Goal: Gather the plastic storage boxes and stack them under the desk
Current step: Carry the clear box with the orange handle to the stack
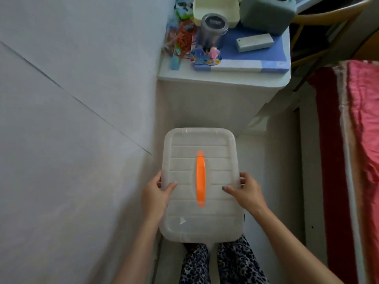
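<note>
A translucent white plastic storage box [217, 167] with a ribbed lid and an orange handle [200, 179] fills the lower middle of the view. My left hand [156, 193] grips its left edge, thumb on the lid. On the opposite edge my right hand [247, 191] holds it the same way. The box is held above the floor, in front of my legs in patterned trousers. Its lower body is hidden under the lid.
A white wall runs along the left. Ahead stands a white cabinet [215, 103] carrying a metal tin [213, 30], a blue-white box [254, 58] and a grey-green jug [266, 15]. At right hang red and pink cloths [356, 140]. The floor strip between is narrow.
</note>
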The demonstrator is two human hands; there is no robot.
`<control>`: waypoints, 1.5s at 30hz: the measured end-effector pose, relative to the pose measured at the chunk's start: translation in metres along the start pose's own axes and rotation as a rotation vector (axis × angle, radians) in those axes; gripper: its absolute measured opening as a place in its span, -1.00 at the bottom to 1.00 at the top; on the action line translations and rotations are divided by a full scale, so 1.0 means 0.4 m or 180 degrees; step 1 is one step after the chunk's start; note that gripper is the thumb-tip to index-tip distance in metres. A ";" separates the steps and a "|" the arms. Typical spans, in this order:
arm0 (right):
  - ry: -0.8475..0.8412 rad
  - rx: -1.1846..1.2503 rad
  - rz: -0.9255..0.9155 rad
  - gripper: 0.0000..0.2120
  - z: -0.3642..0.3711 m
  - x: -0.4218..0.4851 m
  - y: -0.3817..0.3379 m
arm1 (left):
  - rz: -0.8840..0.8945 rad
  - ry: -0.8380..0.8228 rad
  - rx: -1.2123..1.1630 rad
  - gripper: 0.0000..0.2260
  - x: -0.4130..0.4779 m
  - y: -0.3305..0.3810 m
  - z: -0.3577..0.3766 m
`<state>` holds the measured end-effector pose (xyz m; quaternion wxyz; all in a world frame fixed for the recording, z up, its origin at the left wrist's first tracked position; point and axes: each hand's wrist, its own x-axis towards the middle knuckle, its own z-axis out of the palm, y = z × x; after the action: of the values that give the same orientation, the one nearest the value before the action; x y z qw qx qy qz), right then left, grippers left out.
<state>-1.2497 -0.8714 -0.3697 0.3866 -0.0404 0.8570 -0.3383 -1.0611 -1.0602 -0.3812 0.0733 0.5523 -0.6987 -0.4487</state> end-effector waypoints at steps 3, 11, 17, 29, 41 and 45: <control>0.0018 0.0016 0.0069 -0.38 0.033 0.055 0.022 | -0.0051 -0.0039 -0.0047 -0.49 0.048 -0.030 0.030; -0.0017 0.0082 0.0237 -0.31 0.114 0.171 0.081 | -0.0159 0.0055 -0.0079 -0.47 0.136 -0.114 0.107; 0.0001 0.0021 0.0286 -0.30 0.133 0.204 0.113 | -0.0173 -0.0029 -0.0077 -0.51 0.145 -0.139 0.140; -0.0023 0.0089 0.0269 -0.31 0.172 0.257 0.138 | -0.0253 0.0109 0.0018 -0.42 0.187 -0.163 0.173; -0.0045 -0.0075 0.0227 -0.33 0.187 0.267 0.141 | -0.0348 -0.0113 -0.0095 -0.35 0.213 -0.213 0.166; -0.0091 -0.0094 0.0221 -0.31 0.183 0.269 0.140 | -0.0357 -0.0174 -0.0120 -0.32 0.217 -0.227 0.160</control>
<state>-1.2637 -0.9042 -0.5069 0.4096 -0.0213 0.8572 -0.3114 -1.0683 -1.0970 -0.5172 0.0392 0.5767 -0.6598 -0.4801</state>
